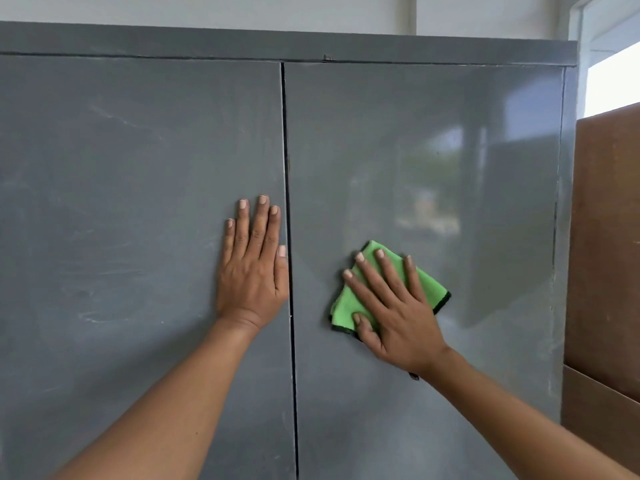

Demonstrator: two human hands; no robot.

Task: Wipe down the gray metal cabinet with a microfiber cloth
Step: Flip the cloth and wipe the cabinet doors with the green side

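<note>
The gray metal cabinet (138,168) fills the view, its two doors meeting at a dark vertical gap in the middle. My left hand (254,268) lies flat on the left door just beside that gap, fingers straight and pointing up. My right hand (391,303) presses a folded green microfiber cloth (429,285) with a dark edge against the right door, fingers spread over it. Most of the cloth is hidden under the hand. The left door shows pale smears; the right door is glossier and reflects a window.
A brown wooden panel (606,254) stands right of the cabinet, close to its side edge. Above it a bright window (613,77) shows. A white wall (242,8) runs behind the cabinet's top.
</note>
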